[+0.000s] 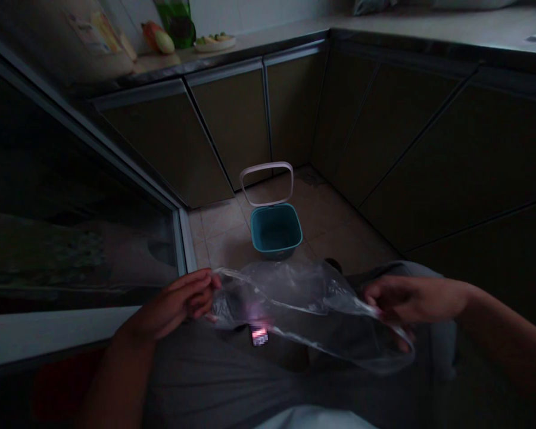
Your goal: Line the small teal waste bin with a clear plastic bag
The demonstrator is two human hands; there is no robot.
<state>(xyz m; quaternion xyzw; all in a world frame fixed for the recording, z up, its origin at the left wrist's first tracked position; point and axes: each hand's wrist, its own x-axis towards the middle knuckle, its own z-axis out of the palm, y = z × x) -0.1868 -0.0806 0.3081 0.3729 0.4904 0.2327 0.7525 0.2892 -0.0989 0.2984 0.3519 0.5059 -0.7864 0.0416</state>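
Note:
A clear plastic bag [290, 286] is stretched between my two hands, its mouth spread apart above my lap. My left hand [178, 301] pinches the bag's rim at one side, and my right hand [397, 301] grips the opposite side, with a loop of film hanging past the fingers. Just beyond the bag, a teal trash bin [276, 229] stands on the floor with its inside showing. Its pale pink rim frame [268, 204] is tilted up at the back edge. Through the film a small lit screen [259, 335] glows, partly blurred.
Cabinets [227, 113] close off the back and right of the tiled floor [223, 241]. A glass sliding door [71, 238] runs along the left. On the counter are a green bottle [178, 27], a plate of food [215, 43] and a large container [93, 42].

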